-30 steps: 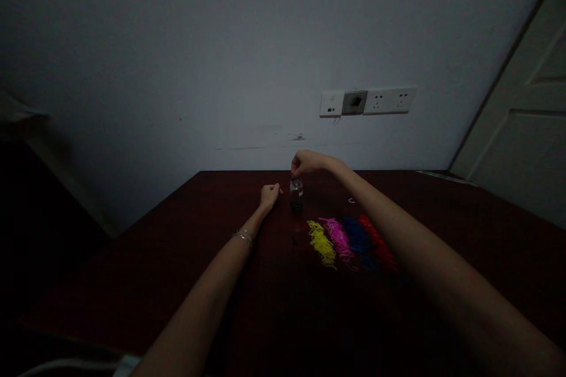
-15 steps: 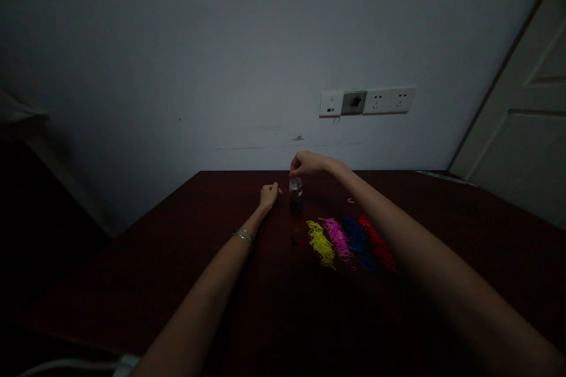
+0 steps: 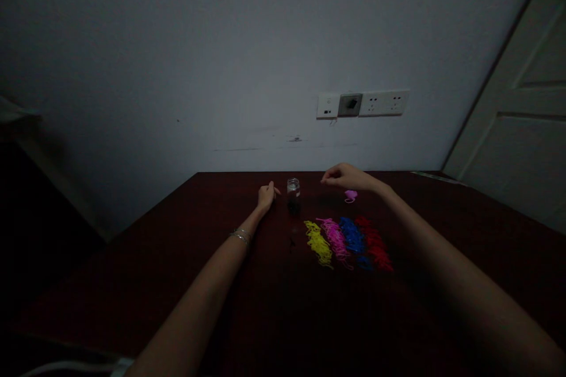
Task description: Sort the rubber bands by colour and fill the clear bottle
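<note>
A small clear glass jar [image 3: 293, 186] stands upright and lidless on the dark red table, with dark contents low in it. To its left my left hand [image 3: 266, 195] rests on the tabletop, loosely curled, apart from the jar and with nothing visible in it. My right hand [image 3: 341, 176] hovers to the right of the jar, thumb and fingers pinched together; whatever they may hold is too small to see. Just beneath that hand lies a small pinkish-purple item with a loop [image 3: 351, 195]. Nearer me are piles of yellow strands [image 3: 319, 245], pink strands [image 3: 336, 242], blue strands [image 3: 352, 235] and red strands [image 3: 374, 244].
A small dark item [image 3: 292, 242] lies left of the yellow pile. Behind the table [image 3: 186, 247] rises a pale wall with sockets [image 3: 384, 103]. A white door [image 3: 522, 135] stands at the right. A white cable [image 3: 66, 366] runs at the lower left.
My right hand has left the jar's mouth and moved right, fingers still pinched. The jar's opening and the purple item now show. My left hand has stayed in nearly the same place.
</note>
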`<state>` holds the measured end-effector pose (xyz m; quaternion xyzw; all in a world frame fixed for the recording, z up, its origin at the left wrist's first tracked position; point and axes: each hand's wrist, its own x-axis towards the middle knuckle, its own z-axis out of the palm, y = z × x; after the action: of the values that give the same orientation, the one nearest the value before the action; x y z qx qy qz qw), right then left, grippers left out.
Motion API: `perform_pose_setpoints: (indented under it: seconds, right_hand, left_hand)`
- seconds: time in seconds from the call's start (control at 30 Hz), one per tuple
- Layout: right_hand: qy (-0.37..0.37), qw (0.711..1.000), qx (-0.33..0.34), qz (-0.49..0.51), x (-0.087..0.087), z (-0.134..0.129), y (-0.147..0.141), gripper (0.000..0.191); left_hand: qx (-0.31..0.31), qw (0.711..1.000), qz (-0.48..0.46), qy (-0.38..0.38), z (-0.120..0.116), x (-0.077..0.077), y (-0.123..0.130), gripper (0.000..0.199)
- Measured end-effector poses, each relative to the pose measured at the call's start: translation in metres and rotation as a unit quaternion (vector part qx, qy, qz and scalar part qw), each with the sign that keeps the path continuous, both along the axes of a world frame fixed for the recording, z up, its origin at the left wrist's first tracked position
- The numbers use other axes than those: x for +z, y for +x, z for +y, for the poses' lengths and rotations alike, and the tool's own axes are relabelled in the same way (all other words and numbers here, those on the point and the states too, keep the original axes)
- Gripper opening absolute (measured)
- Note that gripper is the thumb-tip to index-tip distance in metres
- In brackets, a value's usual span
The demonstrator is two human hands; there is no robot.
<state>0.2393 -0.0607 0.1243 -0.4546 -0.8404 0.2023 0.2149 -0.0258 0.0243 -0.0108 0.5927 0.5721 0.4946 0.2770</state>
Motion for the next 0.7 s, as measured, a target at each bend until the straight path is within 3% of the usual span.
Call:
perform_pose_setpoints:
  seconds: [0.2,0.4,0.57,0.7]
  right_hand:
    - [-0.037,0.991,-0.103,0.084,-0.049,-0.013,0.070,0.030]
    - [-0.030,0.937,-0.308,0.161,-0.107,-0.006,0.140,0.030]
    - [-0.013,0.913,-0.372,0.170,-0.133,-0.005,0.172,0.033]
    - [-0.021,0.907,-0.385,0.168,-0.145,-0.003,0.182,0.038]
  left_hand:
    - [0.002,1.000,-0.017,-0.006,0.000,0.004,-0.002,0.057]
    - [-0.058,0.997,-0.026,-0.047,-0.005,0.008,-0.010,0.052]
    - [-0.106,0.988,-0.043,-0.100,-0.009,0.016,-0.015,0.054]
    - [-0.129,0.979,-0.002,-0.156,-0.018,0.026,-0.020,0.041]
